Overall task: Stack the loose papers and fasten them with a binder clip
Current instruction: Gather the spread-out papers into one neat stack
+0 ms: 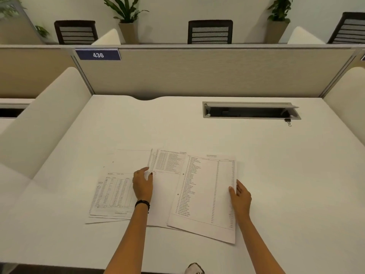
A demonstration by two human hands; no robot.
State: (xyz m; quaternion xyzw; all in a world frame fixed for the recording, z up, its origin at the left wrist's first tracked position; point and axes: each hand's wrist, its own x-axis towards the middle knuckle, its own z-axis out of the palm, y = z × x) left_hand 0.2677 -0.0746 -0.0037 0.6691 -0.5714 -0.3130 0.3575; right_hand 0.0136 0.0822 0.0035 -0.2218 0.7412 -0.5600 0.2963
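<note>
Loose white printed papers (205, 194) lie fanned on the white desk (138, 125), long edges pointing away. Right hand (240, 195) pinches their right edge; left hand (142, 184) touches the left, perhaps pinching. Small black binder clip (288, 122) lies far forward-right, nearer the right hand.

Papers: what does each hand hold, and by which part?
Left hand pinches middle sheets at left edge; right hand grips top sheet at right edge.

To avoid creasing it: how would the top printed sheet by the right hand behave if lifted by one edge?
Probably floppy: the top printed sheet looks like one thin page, so it would sag. Being light, it may slide over the papers beneath or the desk.
</note>
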